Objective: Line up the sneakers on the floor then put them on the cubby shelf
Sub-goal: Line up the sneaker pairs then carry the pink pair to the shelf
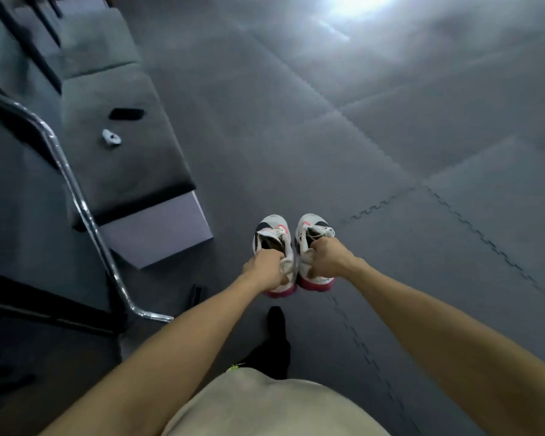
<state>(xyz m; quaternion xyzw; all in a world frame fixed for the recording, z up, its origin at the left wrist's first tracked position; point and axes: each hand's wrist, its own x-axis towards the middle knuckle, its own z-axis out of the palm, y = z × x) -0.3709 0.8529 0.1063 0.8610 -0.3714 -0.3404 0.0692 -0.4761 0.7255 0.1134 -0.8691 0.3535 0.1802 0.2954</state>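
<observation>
Two white sneakers with pink soles and black patches are side by side in front of me, toes pointing away. My left hand [265, 267] grips the collar of the left sneaker [272, 234]. My right hand [328, 258] grips the collar of the right sneaker [312, 226]. Both arms are stretched forward. Whether the soles touch the dark foam floor mat [390, 152] or hang just above it, I cannot tell. No cubby shelf is recognisable in view.
A grey cushioned bench [123, 158] runs along the left, with a black object [126, 114] and a small white object [111, 139] on it. A chrome tube frame [85, 209] stands at the near left. My dark-socked foot [276, 322] is below the sneakers.
</observation>
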